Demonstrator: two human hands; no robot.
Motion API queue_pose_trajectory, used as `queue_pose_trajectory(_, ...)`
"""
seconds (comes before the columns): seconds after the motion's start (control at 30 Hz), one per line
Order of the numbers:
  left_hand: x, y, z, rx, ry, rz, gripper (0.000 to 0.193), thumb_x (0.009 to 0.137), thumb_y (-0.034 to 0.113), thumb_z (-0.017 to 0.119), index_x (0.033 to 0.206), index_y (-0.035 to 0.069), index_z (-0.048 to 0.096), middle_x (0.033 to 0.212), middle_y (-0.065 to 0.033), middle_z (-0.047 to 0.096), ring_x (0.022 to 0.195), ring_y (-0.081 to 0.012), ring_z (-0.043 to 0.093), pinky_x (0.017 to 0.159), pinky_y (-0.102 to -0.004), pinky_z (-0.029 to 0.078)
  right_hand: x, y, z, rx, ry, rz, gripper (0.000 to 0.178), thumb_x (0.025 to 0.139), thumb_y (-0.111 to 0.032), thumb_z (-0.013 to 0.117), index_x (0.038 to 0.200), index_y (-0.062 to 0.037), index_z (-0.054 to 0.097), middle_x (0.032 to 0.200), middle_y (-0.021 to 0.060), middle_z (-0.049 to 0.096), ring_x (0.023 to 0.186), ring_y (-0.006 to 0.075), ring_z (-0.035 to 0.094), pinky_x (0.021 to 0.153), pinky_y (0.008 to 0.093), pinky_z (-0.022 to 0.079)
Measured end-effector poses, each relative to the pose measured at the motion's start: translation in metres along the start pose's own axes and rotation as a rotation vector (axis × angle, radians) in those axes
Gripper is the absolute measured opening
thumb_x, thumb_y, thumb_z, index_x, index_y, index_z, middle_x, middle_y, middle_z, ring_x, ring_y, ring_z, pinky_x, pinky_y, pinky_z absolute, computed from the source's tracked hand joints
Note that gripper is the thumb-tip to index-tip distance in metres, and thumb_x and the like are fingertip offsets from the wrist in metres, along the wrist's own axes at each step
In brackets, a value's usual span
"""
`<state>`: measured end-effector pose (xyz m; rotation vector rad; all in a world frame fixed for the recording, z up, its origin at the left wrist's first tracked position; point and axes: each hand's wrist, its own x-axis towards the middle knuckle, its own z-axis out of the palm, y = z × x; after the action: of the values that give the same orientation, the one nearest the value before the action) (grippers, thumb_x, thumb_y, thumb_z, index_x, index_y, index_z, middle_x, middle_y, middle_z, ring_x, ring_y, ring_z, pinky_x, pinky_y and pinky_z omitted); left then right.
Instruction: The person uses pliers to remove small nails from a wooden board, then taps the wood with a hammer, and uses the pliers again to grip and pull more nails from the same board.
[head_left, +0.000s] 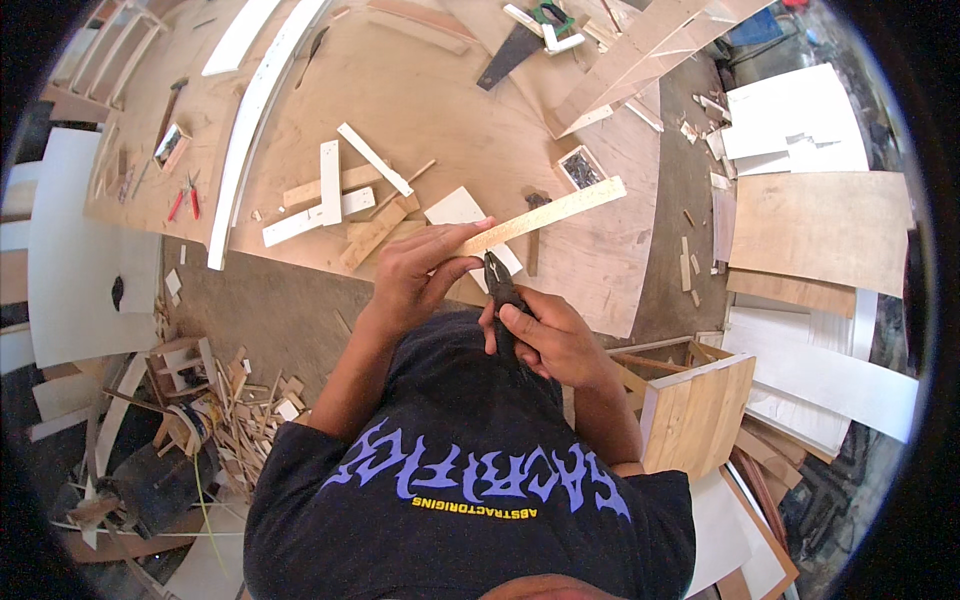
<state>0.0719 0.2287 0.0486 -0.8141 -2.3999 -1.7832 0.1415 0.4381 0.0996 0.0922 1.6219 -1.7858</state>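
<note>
My left hand (425, 262) grips one end of a narrow pale wood strip (565, 211), its fingers over the top and thumb beneath. The strip slants up to the right above the table. In my right hand (548, 333) is a pair of dark pliers (503, 284), closed in my fingers by the handles. The tips of the pliers meet the strip's near edge, just right of my left thumb. Whether the jaws hold a nail there is too small to tell. Behind the strip, a hammer (533, 250) lies on the table, partly hidden.
On the wooden table (430, 100) lie wood offcuts (375, 228), a long white strip (250, 130), a handsaw (510, 55), a small box of dark metal pieces (580, 168) and red-handled pliers (185, 197). A wooden stool or box (700, 415) stands by my right arm. Scrap wood (255, 420) heaps at left.
</note>
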Motion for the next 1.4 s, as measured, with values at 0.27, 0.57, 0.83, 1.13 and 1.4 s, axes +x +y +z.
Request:
queue_pose_trajectory(0.27, -0.005, -0.009, -0.013, 0.029, 0.049, 0.095, 0.038, 0.089, 0.017, 0.073, 0.125, 0.005, 0.07, 0.118, -0.0129, 0.074, 0.104, -0.0254, 0.073, 0.087, -0.035, 0.056, 0.01, 0.004, 0.013, 0.127, -0.063, -0.056, 0.036, 0.11, -0.032, 0.043, 0.11, 0.0012, 0.057, 0.087, 0.0096, 0.066, 0.058, 0.0098, 0.054, 0.05, 0.0236, 0.047)
queue_pose_trajectory(0.57, -0.008, -0.017, -0.024, 0.007, 0.053, 0.133, 0.04, 0.084, 0.008, 0.076, 0.123, 0.004, 0.07, 0.114, -0.0133, 0.074, 0.095, -0.0266, 0.075, 0.08, -0.0346, 0.057, 0.013, 0.006, 0.04, 0.754, -0.098, 0.085, 0.032, 0.108, -0.032, 0.048, 0.111, -0.0011, 0.056, 0.077, 0.0093, 0.061, 0.061, 0.0231, 0.063, 0.054, 0.0351, 0.053)
queue_pose_trajectory(0.83, -0.006, -0.019, -0.03, 0.024, 0.086, 0.162, 0.038, 0.083, 0.008, 0.076, 0.121, 0.005, 0.071, 0.105, -0.0129, 0.076, 0.086, -0.0256, 0.074, 0.073, -0.0336, 0.057, 0.023, 0.011, 0.04, 0.781, -0.17, 0.056, 0.036, 0.106, -0.038, 0.05, 0.105, -0.0029, 0.054, 0.071, 0.0091, 0.056, 0.054, 0.022, 0.058, 0.046, 0.0342, 0.049)
queue_pose_trajectory(1.13, -0.001, -0.018, -0.043, -0.006, 0.055, 0.166, 0.037, 0.084, 0.008, 0.076, 0.12, 0.005, 0.072, 0.089, -0.0139, 0.075, 0.071, -0.0219, 0.071, 0.062, -0.033, 0.053, 0.028, 0.009, 0.042, 0.822, -0.197, 0.068, 0.039, 0.106, -0.04, 0.05, 0.103, -0.0019, 0.053, 0.069, 0.009, 0.054, 0.049, 0.0202, 0.054, 0.043, 0.0339, 0.046)
queue_pose_trajectory(1.4, -0.001, -0.026, -0.045, -0.061, 0.012, 0.1, 0.032, 0.085, 0.011, 0.076, 0.117, 0.005, 0.075, 0.075, -0.012, 0.071, 0.062, -0.0187, 0.066, 0.057, -0.0318, 0.049, 0.033, 0.014, 0.036, 0.85, -0.232, 0.094, 0.037, 0.105, -0.04, 0.05, 0.102, -0.0027, 0.054, 0.07, 0.0092, 0.054, 0.049, 0.0203, 0.054, 0.044, 0.0347, 0.046)
